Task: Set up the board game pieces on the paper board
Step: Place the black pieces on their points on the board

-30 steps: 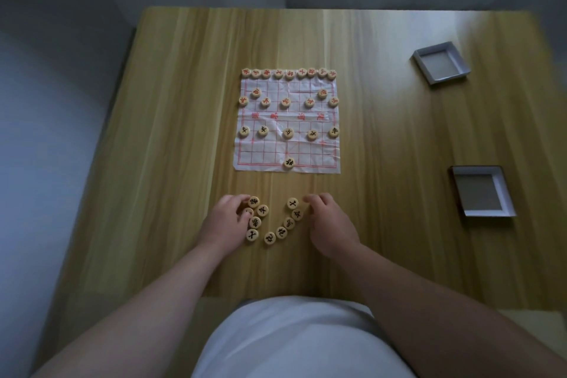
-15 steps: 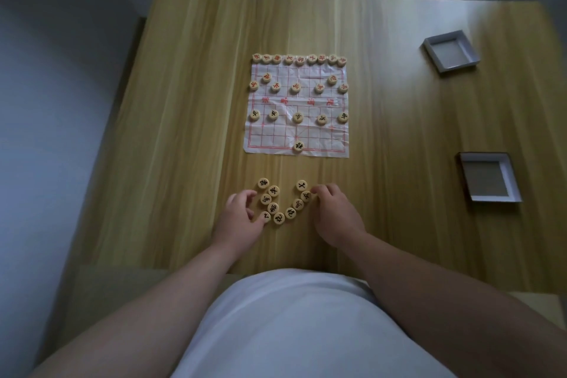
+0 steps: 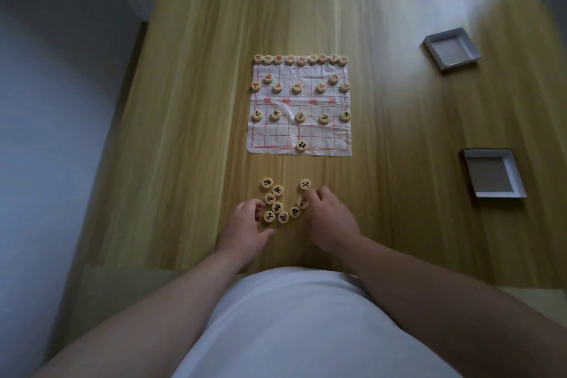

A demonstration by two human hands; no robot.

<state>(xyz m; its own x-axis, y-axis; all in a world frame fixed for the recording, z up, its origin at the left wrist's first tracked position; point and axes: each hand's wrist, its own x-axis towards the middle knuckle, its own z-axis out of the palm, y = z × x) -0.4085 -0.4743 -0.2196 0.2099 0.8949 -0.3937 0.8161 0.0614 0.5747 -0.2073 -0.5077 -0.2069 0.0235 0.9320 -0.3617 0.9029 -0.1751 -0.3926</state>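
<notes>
Pale wooden loose pieces (image 3: 277,207) are lying in a V-shaped cluster right between the fingertips of both hands. The left hand (image 3: 245,224) is sitting low over the table (image 3: 184,132), its fingers (image 3: 253,209) curling inward with the tips just beside the cluster's near-left discs. I cannot tell whether they are pinching one. The right hand (image 3: 333,221) is arching over the cluster's other arm, knuckles up. Its fingers (image 3: 313,193) are bending down and partly covering a disc, and the view is not showing whether they are gripping it. One more disc (image 3: 305,184) is lying just beyond those fingertips, apart from them. Both forearms are reaching forward on either side of a white shirt (image 3: 291,316).

Farther out, well apart from the fingers, the paper board (image 3: 306,132) is lying flat. A single black piece (image 3: 302,145) is sitting at its near edge and a row of black pieces (image 3: 300,117) is standing beyond that. Red pieces (image 3: 301,60) are filling the far half. Well off to the right of the right fingers, a near box (image 3: 487,150) and a far box (image 3: 446,32) are sitting open.
</notes>
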